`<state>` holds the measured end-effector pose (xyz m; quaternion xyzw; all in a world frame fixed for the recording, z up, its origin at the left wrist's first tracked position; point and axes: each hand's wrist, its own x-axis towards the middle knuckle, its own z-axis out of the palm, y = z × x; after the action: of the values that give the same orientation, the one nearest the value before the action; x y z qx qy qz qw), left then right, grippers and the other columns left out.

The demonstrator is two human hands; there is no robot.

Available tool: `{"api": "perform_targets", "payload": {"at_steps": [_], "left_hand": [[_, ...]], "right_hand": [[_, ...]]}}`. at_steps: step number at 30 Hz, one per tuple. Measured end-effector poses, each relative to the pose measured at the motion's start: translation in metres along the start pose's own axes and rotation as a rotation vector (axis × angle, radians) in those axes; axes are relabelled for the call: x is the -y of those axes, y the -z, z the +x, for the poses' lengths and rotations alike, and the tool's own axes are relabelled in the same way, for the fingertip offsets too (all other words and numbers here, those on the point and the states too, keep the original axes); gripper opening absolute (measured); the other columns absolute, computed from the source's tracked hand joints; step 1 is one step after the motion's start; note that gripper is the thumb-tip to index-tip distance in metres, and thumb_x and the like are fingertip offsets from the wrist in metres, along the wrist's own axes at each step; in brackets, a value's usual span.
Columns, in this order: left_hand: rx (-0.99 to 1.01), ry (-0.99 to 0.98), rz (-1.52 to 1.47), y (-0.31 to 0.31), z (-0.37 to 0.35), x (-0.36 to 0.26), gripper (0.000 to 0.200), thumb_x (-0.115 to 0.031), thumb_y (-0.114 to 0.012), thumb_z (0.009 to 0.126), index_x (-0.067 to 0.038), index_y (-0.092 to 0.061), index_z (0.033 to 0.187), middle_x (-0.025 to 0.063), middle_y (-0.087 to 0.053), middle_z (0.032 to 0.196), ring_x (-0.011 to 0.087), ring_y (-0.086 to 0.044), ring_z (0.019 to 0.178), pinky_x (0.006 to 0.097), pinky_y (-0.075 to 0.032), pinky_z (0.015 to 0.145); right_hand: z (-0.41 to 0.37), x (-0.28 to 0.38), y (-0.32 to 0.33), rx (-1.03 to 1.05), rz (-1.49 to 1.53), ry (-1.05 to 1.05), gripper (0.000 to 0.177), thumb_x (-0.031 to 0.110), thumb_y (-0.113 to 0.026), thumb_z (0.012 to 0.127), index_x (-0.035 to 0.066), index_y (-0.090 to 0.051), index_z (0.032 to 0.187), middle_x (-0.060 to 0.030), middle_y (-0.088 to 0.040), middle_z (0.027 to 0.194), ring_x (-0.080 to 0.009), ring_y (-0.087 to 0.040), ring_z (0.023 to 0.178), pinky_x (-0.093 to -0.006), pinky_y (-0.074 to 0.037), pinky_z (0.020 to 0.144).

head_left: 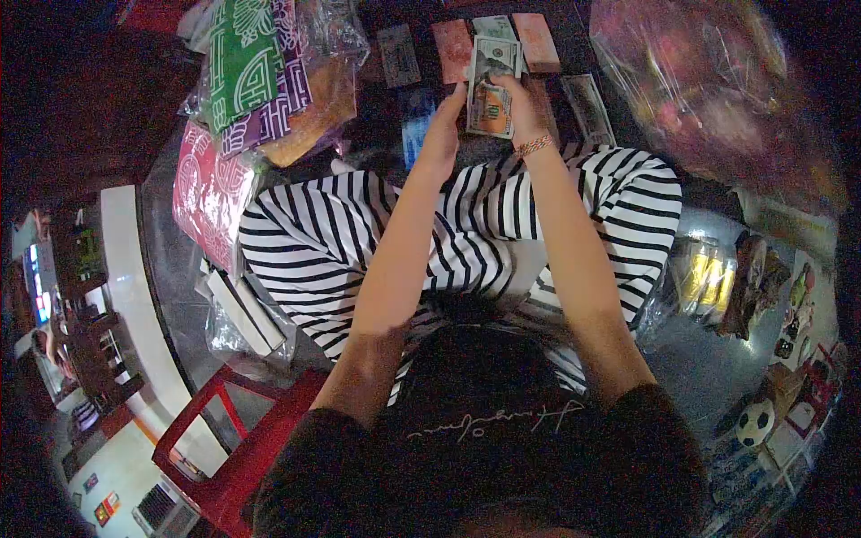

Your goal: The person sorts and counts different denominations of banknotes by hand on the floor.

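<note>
Both hands hold a stack of banknotes (494, 85) upright in front of the crossed legs. My left hand (442, 132) has its fingers at the stack's left edge. My right hand (527, 111), with a woven bracelet at the wrist, grips the right edge, its thumb on the face. Around the stack lie pink note bundles (536, 43), another pink bundle (451, 49) and a greenish one behind. A grey note bundle (397, 56) and a blue bundle (416, 128) are on the left, and a grey-green bundle (588, 109) on the right.
Green patterned packets (242, 63) and a red packet (208, 193) lie at the left. A large clear plastic bag (700, 81) stands at the upper right. Yellow wrapped items (707, 278) are beside the right knee. A red plastic stool (233, 448) is at the lower left.
</note>
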<state>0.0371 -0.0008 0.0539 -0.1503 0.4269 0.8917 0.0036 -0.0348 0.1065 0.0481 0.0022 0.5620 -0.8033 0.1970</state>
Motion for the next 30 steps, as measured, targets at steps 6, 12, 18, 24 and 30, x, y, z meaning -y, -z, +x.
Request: {"api": "perform_targets", "payload": {"at_steps": [6,12,18,24,30], "left_hand": [[-0.152,-0.002,0.173,0.001,0.0,-0.003,0.032,-0.026,-0.062,0.083,-0.002,-0.056,0.103,0.0036,-0.06,0.096,0.0121,-0.055,0.088,0.0243,-0.04,0.081],[-0.169,-0.039,0.409,0.02,0.012,0.009,0.037,-0.021,-0.068,0.078,0.001,-0.054,0.105,0.0061,-0.059,0.097,0.0129,-0.054,0.089,0.0265,-0.042,0.079],[-0.164,-0.015,0.322,0.015,0.006,-0.001,0.042,-0.022,-0.069,0.077,0.002,-0.052,0.108,0.0076,-0.059,0.099,0.0141,-0.054,0.091,0.0275,-0.042,0.08],[-0.171,-0.222,0.324,0.028,0.017,0.005,0.054,-0.019,-0.069,0.075,0.002,-0.044,0.118,0.0118,-0.054,0.11,0.0192,-0.051,0.102,0.0296,-0.038,0.089],[-0.148,-0.586,0.742,0.016,0.011,0.005,0.076,-0.014,-0.069,0.071,0.002,-0.027,0.132,0.0149,-0.041,0.126,0.0225,-0.041,0.115,0.0325,-0.032,0.097]], "right_hand": [[0.006,-0.007,0.003,0.015,0.076,-0.105,0.033,0.027,-0.058,0.076,0.003,-0.059,0.1,-0.0065,-0.06,0.096,-0.0173,-0.058,0.084,-0.0279,-0.045,0.075],[0.011,-0.011,0.004,0.03,-0.01,-0.043,0.033,0.026,-0.06,0.075,0.003,-0.06,0.098,-0.0071,-0.061,0.097,-0.0183,-0.06,0.083,-0.0281,-0.047,0.073],[0.005,-0.005,0.002,0.015,0.019,-0.013,0.037,0.027,-0.062,0.075,-0.001,-0.057,0.1,-0.0109,-0.061,0.099,-0.0193,-0.06,0.085,-0.0288,-0.047,0.075],[0.015,-0.021,0.012,-0.044,-0.448,0.275,0.055,0.032,-0.065,0.073,-0.004,-0.046,0.109,-0.017,-0.058,0.105,-0.0273,-0.056,0.096,-0.0352,-0.043,0.084],[0.011,-0.03,0.002,-0.021,-0.702,0.449,0.053,0.032,-0.063,0.077,-0.002,-0.043,0.111,-0.0245,-0.054,0.105,-0.0384,-0.051,0.101,-0.0414,-0.04,0.085]]}}
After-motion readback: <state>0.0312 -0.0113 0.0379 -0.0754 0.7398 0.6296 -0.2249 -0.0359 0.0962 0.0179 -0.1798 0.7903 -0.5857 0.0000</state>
